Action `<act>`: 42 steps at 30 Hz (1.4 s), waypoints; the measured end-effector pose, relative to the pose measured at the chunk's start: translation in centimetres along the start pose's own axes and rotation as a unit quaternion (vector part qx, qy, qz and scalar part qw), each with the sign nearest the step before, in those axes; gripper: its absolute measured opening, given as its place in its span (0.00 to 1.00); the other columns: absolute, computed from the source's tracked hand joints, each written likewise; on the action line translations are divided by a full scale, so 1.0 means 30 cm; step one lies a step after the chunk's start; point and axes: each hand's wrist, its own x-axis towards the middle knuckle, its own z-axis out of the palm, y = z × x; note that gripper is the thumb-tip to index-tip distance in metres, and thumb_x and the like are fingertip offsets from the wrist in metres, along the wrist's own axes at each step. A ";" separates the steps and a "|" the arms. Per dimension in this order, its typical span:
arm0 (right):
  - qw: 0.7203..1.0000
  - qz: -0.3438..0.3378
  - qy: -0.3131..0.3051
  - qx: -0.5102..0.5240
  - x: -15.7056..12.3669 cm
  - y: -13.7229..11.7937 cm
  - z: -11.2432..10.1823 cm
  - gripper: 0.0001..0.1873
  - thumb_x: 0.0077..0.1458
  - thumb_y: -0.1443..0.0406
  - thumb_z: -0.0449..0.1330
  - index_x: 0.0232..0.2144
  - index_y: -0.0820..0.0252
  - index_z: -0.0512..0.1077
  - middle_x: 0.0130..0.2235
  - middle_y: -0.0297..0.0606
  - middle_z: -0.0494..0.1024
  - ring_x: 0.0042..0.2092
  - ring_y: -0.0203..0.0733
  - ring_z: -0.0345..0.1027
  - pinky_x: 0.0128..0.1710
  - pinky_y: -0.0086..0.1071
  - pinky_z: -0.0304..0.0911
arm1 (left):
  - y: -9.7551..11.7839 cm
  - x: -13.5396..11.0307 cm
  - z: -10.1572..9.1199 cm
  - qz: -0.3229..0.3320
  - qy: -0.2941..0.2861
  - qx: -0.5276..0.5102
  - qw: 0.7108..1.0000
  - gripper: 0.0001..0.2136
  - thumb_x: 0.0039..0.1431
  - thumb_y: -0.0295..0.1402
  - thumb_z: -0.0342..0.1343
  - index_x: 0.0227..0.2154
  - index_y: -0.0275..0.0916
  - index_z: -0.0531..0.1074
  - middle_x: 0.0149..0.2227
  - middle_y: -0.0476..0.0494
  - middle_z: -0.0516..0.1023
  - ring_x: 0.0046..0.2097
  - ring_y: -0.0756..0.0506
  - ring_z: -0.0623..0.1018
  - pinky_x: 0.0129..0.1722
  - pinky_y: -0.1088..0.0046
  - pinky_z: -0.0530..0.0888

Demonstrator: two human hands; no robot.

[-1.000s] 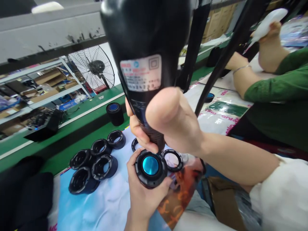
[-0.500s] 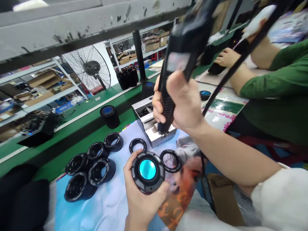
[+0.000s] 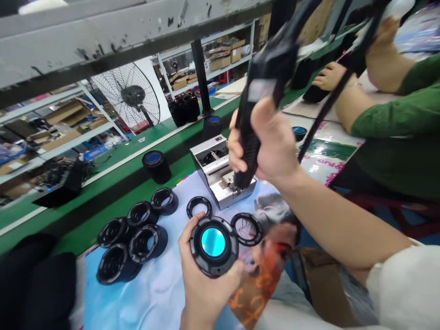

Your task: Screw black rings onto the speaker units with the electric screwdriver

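Observation:
My left hand [image 3: 202,279] is wrapped round a round black speaker housing [image 3: 213,246] with a shiny blue centre, held above the printed sheet. My right hand [image 3: 266,144] grips a black electric screwdriver [image 3: 263,98], its tip set down on a small silver feeder box [image 3: 215,172]. A black cable runs up from the tool. Two loose black rings [image 3: 246,228] lie on the sheet, one on each side of the housing.
Several empty black housings [image 3: 135,238] are grouped at the left on the blue sheet [image 3: 151,293]. A black cylinder with a blue top [image 3: 156,166] stands on the green conveyor [image 3: 103,183]. A person in a green sleeve [image 3: 395,114] works at the right. A fan [image 3: 129,98] stands behind.
My right hand lifted the screwdriver off the housing and moved it back and right onto the silver box. My left hand kept hold of the housing.

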 end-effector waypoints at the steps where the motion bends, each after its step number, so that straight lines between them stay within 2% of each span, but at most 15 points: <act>1: 1.000 -0.025 0.001 0.006 0.005 -0.028 0.017 0.37 0.47 0.35 0.76 0.30 0.58 0.67 0.18 0.27 0.67 0.14 0.34 0.57 0.10 0.28 0.55 | 0.001 0.000 0.000 -0.002 0.000 -0.003 1.000 0.35 0.45 0.30 0.69 0.60 0.42 0.70 0.62 0.37 0.79 0.62 0.36 0.81 0.60 0.61 0.79; 6: 0.996 -0.083 -0.011 0.007 0.034 -0.113 0.107 0.34 0.57 0.35 0.70 0.32 0.57 0.68 0.21 0.29 0.67 0.18 0.36 0.59 0.12 0.32 0.56 | 0.008 -0.001 0.000 -0.030 0.005 -0.001 1.000 0.36 0.43 0.30 0.69 0.59 0.42 0.70 0.62 0.36 0.79 0.62 0.35 0.81 0.60 0.60 0.79; 9: 0.974 -0.203 0.098 0.008 0.085 -0.071 0.102 0.27 0.63 0.41 0.69 0.35 0.55 0.68 0.24 0.28 0.67 0.21 0.37 0.61 0.17 0.34 0.58 | 0.011 -0.003 0.001 -0.033 0.005 -0.010 0.999 0.36 0.42 0.29 0.69 0.59 0.41 0.69 0.63 0.36 0.78 0.63 0.35 0.80 0.60 0.61 0.78; 11: 0.950 -0.262 0.168 -0.002 0.133 -0.011 0.061 0.26 0.59 0.42 0.72 0.36 0.52 0.67 0.23 0.25 0.66 0.21 0.37 0.62 0.19 0.33 0.59 | 0.013 -0.004 0.001 -0.036 0.004 -0.018 0.999 0.37 0.42 0.30 0.69 0.59 0.41 0.69 0.63 0.36 0.78 0.62 0.36 0.81 0.59 0.63 0.79; 13: 0.967 -0.212 0.140 -0.033 0.169 0.041 0.008 0.30 0.48 0.44 0.80 0.32 0.51 0.66 0.22 0.25 0.69 0.18 0.36 0.62 0.16 0.33 0.55 | 0.013 -0.004 0.002 -0.039 0.004 -0.020 0.999 0.37 0.42 0.30 0.69 0.59 0.41 0.68 0.64 0.36 0.77 0.61 0.37 0.82 0.57 0.64 0.80; 15: 0.971 -0.191 0.131 -0.054 0.171 0.056 -0.031 0.35 0.38 0.40 0.82 0.28 0.52 0.66 0.19 0.25 0.67 0.15 0.35 0.58 0.12 0.34 0.50 | 0.011 -0.004 0.002 -0.035 0.006 -0.013 0.999 0.36 0.43 0.30 0.69 0.60 0.41 0.68 0.63 0.36 0.78 0.61 0.37 0.81 0.57 0.64 0.80; 16: 0.971 -0.188 0.135 -0.056 0.157 0.047 -0.040 0.36 0.37 0.38 0.81 0.27 0.52 0.66 0.18 0.26 0.66 0.15 0.34 0.58 0.12 0.34 0.50 | 0.010 -0.004 0.002 -0.029 0.008 -0.008 1.000 0.36 0.43 0.30 0.69 0.59 0.41 0.69 0.63 0.36 0.78 0.62 0.37 0.81 0.58 0.63 0.79; 18: 0.974 -0.175 0.135 -0.041 0.109 0.014 -0.040 0.35 0.44 0.36 0.77 0.29 0.53 0.67 0.20 0.26 0.67 0.17 0.35 0.60 0.14 0.33 0.55 | 0.006 -0.004 0.002 -0.015 0.012 0.002 1.000 0.35 0.44 0.31 0.69 0.59 0.41 0.70 0.63 0.35 0.79 0.63 0.36 0.80 0.61 0.61 0.78; 19: 0.983 -0.140 0.114 -0.027 0.081 -0.001 -0.034 0.33 0.48 0.36 0.75 0.30 0.53 0.67 0.20 0.27 0.68 0.17 0.36 0.60 0.15 0.33 0.56 | 0.004 -0.004 0.003 -0.009 0.015 0.006 1.000 0.35 0.44 0.32 0.69 0.59 0.41 0.70 0.62 0.35 0.79 0.63 0.36 0.80 0.62 0.60 0.77; 23: 0.998 -0.034 0.036 -0.022 -0.002 0.013 -0.023 0.36 0.47 0.35 0.76 0.29 0.55 0.67 0.18 0.27 0.67 0.14 0.36 0.57 0.10 0.32 0.52 | 0.002 -0.002 0.007 0.004 0.021 0.016 1.000 0.33 0.46 0.33 0.69 0.59 0.40 0.71 0.61 0.36 0.80 0.60 0.38 0.82 0.59 0.63 0.78; 25: 0.999 -0.022 0.027 -0.031 -0.015 0.053 -0.033 0.34 0.51 0.38 0.76 0.30 0.56 0.66 0.18 0.27 0.68 0.14 0.36 0.59 0.11 0.30 0.52 | 0.003 -0.001 0.010 0.010 0.020 0.014 1.000 0.33 0.46 0.33 0.69 0.59 0.41 0.71 0.59 0.36 0.81 0.58 0.38 0.83 0.55 0.65 0.80; 29: 0.999 -0.002 0.020 -0.028 -0.011 0.104 -0.051 0.32 0.53 0.41 0.76 0.31 0.56 0.65 0.18 0.27 0.68 0.14 0.35 0.59 0.11 0.28 0.52 | 0.003 0.001 0.012 0.014 0.022 0.015 1.000 0.33 0.46 0.34 0.69 0.59 0.40 0.71 0.59 0.36 0.80 0.59 0.37 0.83 0.57 0.63 0.80; 34: 0.999 0.019 0.018 -0.033 -0.008 0.111 -0.049 0.34 0.51 0.39 0.76 0.30 0.56 0.65 0.18 0.27 0.68 0.14 0.34 0.60 0.11 0.27 0.52 | 0.000 -0.003 0.005 0.009 0.017 0.006 1.000 0.34 0.46 0.34 0.70 0.59 0.40 0.71 0.61 0.34 0.80 0.61 0.36 0.82 0.57 0.63 0.80; 39: 0.998 0.058 -0.001 -0.040 -0.021 0.116 -0.048 0.35 0.49 0.38 0.77 0.29 0.57 0.65 0.17 0.29 0.69 0.13 0.36 0.59 0.10 0.27 0.51 | 0.002 -0.007 0.001 -0.004 0.010 0.009 1.000 0.35 0.46 0.33 0.71 0.59 0.41 0.70 0.62 0.35 0.79 0.64 0.35 0.80 0.63 0.59 0.77; 42: 0.999 0.022 0.024 -0.020 -0.018 0.071 -0.032 0.35 0.47 0.38 0.78 0.27 0.56 0.65 0.17 0.29 0.68 0.13 0.36 0.57 0.10 0.29 0.50 | 0.004 -0.007 0.003 -0.010 0.015 0.007 1.000 0.35 0.45 0.33 0.70 0.59 0.41 0.71 0.62 0.35 0.79 0.64 0.34 0.79 0.63 0.58 0.77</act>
